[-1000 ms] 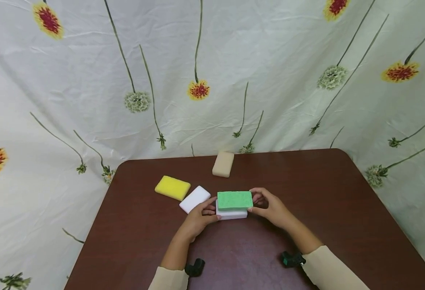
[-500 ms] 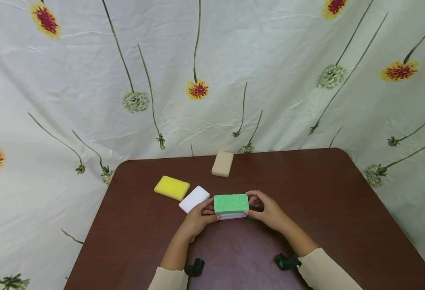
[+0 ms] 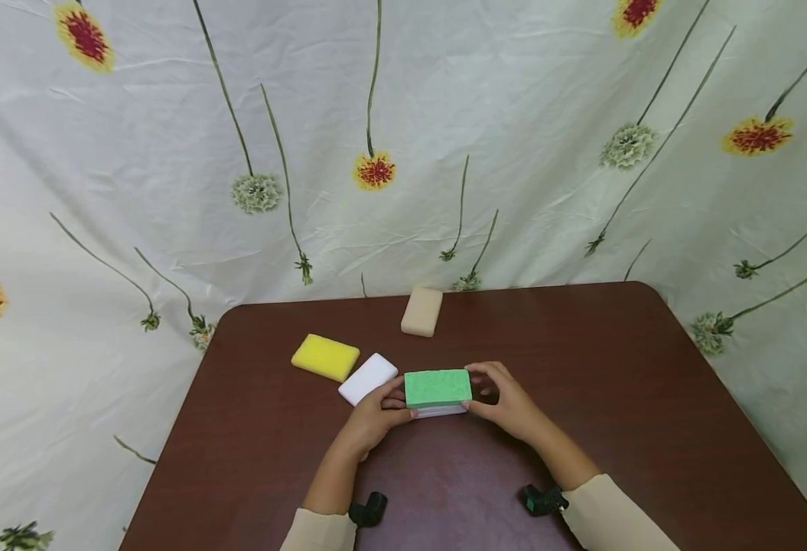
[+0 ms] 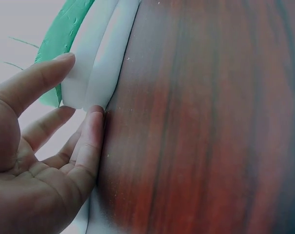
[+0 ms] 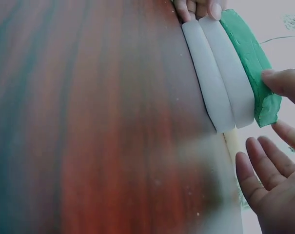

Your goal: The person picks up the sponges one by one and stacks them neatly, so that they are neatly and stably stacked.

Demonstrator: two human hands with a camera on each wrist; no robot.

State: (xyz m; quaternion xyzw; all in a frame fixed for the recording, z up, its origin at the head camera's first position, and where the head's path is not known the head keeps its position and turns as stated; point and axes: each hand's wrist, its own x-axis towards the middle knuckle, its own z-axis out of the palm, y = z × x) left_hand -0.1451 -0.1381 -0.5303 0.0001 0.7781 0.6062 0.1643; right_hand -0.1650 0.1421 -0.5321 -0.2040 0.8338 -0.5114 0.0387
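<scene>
Has eased the green bar (image 3: 437, 389), pinched in the right hand (image 3: 509, 402), leftward onto two white bars (image 5: 230, 73) gripped by the left hand (image 3: 374, 415), just below frame centre, apparently squaring a third layer.

The person's left sleeve (image 3: 318, 530) and right sleeve (image 3: 613, 516) are both plain beige. The left wrist camera (image 3: 369, 510) is black, blocky and bent in outline; the right wrist camera (image 3: 544, 501), also black, bears a small green patch (image 3: 529, 504).
</scene>
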